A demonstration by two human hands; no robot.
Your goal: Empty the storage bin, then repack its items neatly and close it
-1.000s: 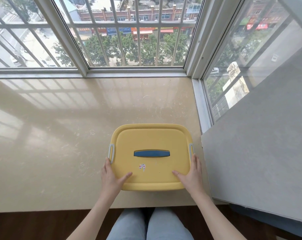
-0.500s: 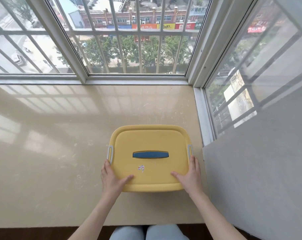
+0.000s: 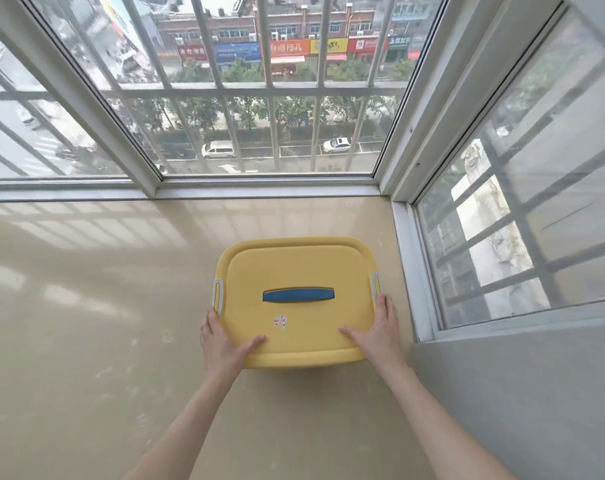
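**Bin Closed on Sill: Hands Bracing the Near Corners**

The bin (image 3: 304,356) is sitting on the sill (image 3: 86,323), in the right corner, near the window (image 3: 259,98) and close to the side frame. The lid (image 3: 294,268) is lying flat over it, so no contents are showing. The handle (image 3: 298,295) is lying flush in the middle of the lid, untouched.

The left hand (image 3: 221,341) is resting on the near-left corner. Its fingers are lying straight along the side wall, and its thumb is spreading across the lid top. The fingertips are reaching the lower end of the left latch (image 3: 218,296). The right hand (image 3: 377,332) is mirroring this at the near-right corner, with fingertips just below the right latch (image 3: 376,287). Neither hand is curling round anything; both are lying flat and open against the bin, pressing it between them.

This symmetric hold is probably serving two purposes:

1. The bin is being steadied on the smooth sill.
2. The fingers are being staged next to both latches for release.

Whether the latches are engaged cannot be told from this view. Emptying is not yet starting; unlatching both sides and lifting the lid appears to be the next step. The broad sill to the left is offering room for laying out the items.
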